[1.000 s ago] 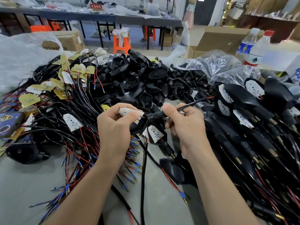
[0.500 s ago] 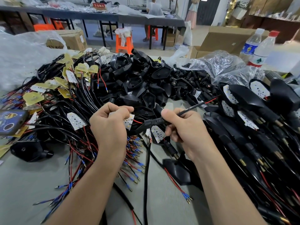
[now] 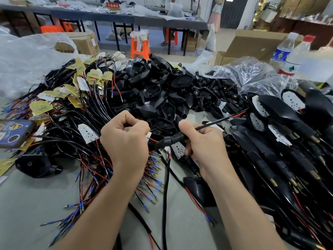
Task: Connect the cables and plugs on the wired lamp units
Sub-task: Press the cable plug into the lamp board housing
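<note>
Vs 1 s ago, L grip (image 3: 126, 139) has pulled back toward 9 o'clock, fist closed round the board (image 3: 148, 137), baring a red wire (image 3: 154, 140) to the stem (image 3: 173, 140) that R grip (image 3: 201, 143) clamps, cable (image 3: 212, 123) exiting at 2 o'clock: prob. still mid-feed, unit not joined.

Ahead of you the lamp shells (image 3: 156, 91) are all black, heaped on a grey desk (image 3: 27, 213). The wires (image 3: 93, 177) run red and black, with blue sleeves and brass-coloured tips. Every board (image 3: 88, 133) is white with dark dots on one face, yellow on the other. The cable (image 3: 212, 124) is black, baring a red core. The stool (image 3: 139, 47) is orange; one bottle (image 3: 282, 51) has a blue label, the other's cap (image 3: 309, 38) seems red.
</note>
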Demonstrator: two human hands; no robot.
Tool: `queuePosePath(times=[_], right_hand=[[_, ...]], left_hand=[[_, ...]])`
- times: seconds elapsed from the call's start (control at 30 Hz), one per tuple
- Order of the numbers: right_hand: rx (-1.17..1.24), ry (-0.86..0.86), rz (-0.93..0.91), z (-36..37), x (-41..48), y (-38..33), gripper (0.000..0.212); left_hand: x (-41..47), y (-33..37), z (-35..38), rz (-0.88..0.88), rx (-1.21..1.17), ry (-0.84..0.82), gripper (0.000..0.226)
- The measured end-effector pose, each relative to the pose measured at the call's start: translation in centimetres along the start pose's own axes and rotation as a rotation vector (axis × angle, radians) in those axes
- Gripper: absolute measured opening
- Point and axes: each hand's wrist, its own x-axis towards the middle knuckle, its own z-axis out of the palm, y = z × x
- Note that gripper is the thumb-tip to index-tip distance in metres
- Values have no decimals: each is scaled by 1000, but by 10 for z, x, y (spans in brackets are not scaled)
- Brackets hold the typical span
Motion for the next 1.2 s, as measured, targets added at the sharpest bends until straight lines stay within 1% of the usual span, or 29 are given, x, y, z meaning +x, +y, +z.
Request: queuePosePath(times=[0.03, 0.07, 0.13, 0.2, 0.33, 0.53, 0.6, 0.7, 0.8, 0.9, 1.0, 1.07, 1.1, 1.2], right_hand=[[-24, 32, 22, 2, 0, 1, 67], [-29, 59, 42, 4, 0, 1, 63], [-7, 100, 63, 8, -1, 1, 57], [23, 109, 73, 13, -5, 3, 56], [77, 45, 71, 18, -9, 2, 54], [130, -82, 65, 14, -12, -1, 40], [163, -119, 59, 13, -13, -2, 39], [185, -176, 48, 18, -18, -2, 36], [216, -133, 45, 18, -19, -4, 36], [311, -176, 52, 16, -18, -11, 29], [391, -187, -32, 13, -13, -15, 20], [426, -145, -83, 9, -9, -16, 17], [442, -118, -91, 8, -8, -16, 19], [462, -51, -75, 7, -5, -14, 23]], left_hand=[[-1, 1, 0, 16, -3, 0, 6], [-2, 1, 1, 29, -5, 11, 12], [-2, -1, 2, 43, -23, 42, 17], [-3, -1, 2, 43, -50, 75, 15], [-2, -1, 1, 45, -108, 104, 10], [1, 1, -2, 26, -122, 110, 18], [2, 2, -2, 9, -158, 90, 19], [1, 3, 0, 19, -238, 27, 15], [-1, 1, 3, 52, -265, -5, 11], [1, 0, 3, 77, -259, -13, 10], [4, -1, 1, 75, -206, -68, 4], [7, -2, 0, 34, -180, -90, 13], [9, -2, -1, -12, -189, -100, 16], [10, -2, -1, -207, -238, -135, 21]])
